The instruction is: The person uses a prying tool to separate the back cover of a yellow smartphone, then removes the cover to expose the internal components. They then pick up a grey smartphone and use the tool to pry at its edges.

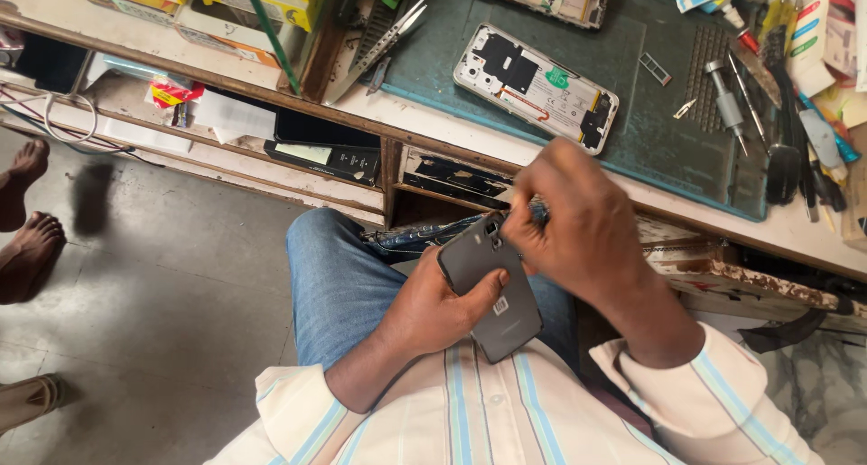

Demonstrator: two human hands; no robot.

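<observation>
Gripping a grey phone from below at the centre of the frame, the left hand has its fingers wrapped round the body and its thumb across the back, over the lap. The right hand is curled closed over the phone's upper end, fingertips pinched at its top corner. Above them on the table lie an opened phone on a green mat, with tweezers at upper centre and a screwdriver at upper right.
</observation>
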